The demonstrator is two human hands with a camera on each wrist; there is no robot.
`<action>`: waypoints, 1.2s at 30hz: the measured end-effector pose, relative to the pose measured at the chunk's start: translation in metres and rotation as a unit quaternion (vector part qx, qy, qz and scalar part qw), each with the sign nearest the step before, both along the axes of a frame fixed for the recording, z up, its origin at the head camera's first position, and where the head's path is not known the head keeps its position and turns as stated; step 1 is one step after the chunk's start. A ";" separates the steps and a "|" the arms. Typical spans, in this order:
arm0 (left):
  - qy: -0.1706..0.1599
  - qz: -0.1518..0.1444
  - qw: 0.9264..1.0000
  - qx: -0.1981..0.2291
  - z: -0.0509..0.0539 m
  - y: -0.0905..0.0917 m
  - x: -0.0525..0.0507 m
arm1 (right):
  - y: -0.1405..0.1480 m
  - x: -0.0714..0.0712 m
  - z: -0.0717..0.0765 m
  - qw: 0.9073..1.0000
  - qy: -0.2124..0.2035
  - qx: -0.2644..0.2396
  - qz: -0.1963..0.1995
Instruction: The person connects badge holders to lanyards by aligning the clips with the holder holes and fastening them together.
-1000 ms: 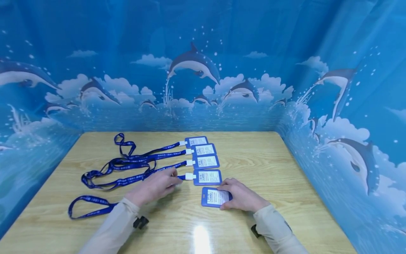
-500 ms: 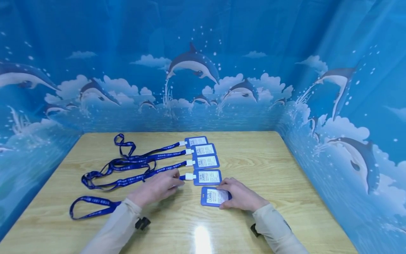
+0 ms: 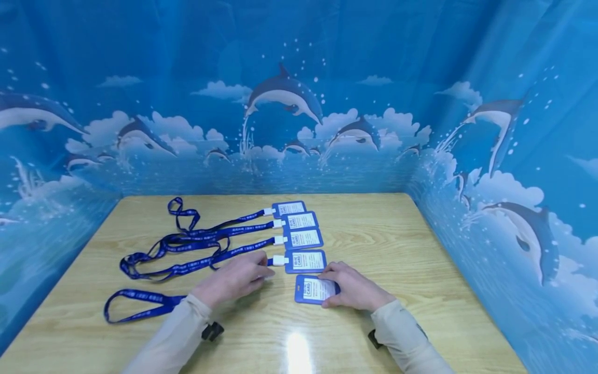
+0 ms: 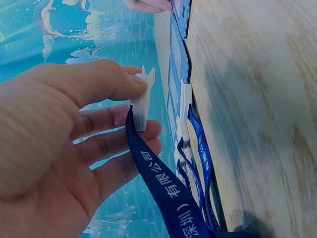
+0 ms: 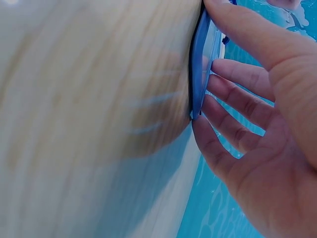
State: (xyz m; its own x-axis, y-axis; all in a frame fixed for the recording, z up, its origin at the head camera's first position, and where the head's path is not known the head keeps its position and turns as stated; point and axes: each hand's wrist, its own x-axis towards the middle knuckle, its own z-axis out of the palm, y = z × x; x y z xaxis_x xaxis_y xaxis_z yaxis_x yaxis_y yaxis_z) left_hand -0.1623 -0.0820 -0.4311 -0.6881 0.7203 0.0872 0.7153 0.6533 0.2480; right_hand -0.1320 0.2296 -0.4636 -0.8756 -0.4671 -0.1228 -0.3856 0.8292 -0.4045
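My left hand (image 3: 235,278) pinches the white plastic clip (image 4: 142,104) of a blue lanyard (image 4: 161,183) between thumb and fingers, just above the table. From the clip the strap trails down, and its loop (image 3: 140,306) lies at the front left. My right hand (image 3: 355,288) holds a blue badge holder (image 3: 310,290) by its right end, thumb on the near edge and fingers on the far one. This holder lies on the table with its slotted end towards my left hand. A small gap separates the clip from the holder.
Behind the hands, several badge holders (image 3: 306,261) lie in a column, clipped to lanyards (image 3: 187,267) that stretch left in loose, overlapping loops. A dolphin-print curtain (image 3: 299,104) surrounds the wooden table (image 3: 374,228) at the back and sides.
My left hand has moved slightly right with the clip, and the trailing lanyard loop has slid right a little. The badge holder under my right hand has shifted very slightly left.
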 end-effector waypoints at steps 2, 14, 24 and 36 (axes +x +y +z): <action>-0.001 -0.004 1.000 0.001 0.000 0.001 0.000 | -0.001 0.000 0.000 1.000 0.000 -0.001 0.002; -0.012 -0.015 1.000 -0.003 -0.002 0.004 0.000 | -0.003 -0.002 -0.001 1.000 -0.004 0.001 0.003; -0.025 -0.010 1.000 -0.010 -0.003 0.009 0.001 | -0.004 -0.002 -0.004 1.000 -0.003 0.003 0.000; -0.032 -0.023 0.999 -0.008 -0.007 0.015 0.003 | -0.004 -0.002 -0.003 1.000 -0.006 0.004 -0.004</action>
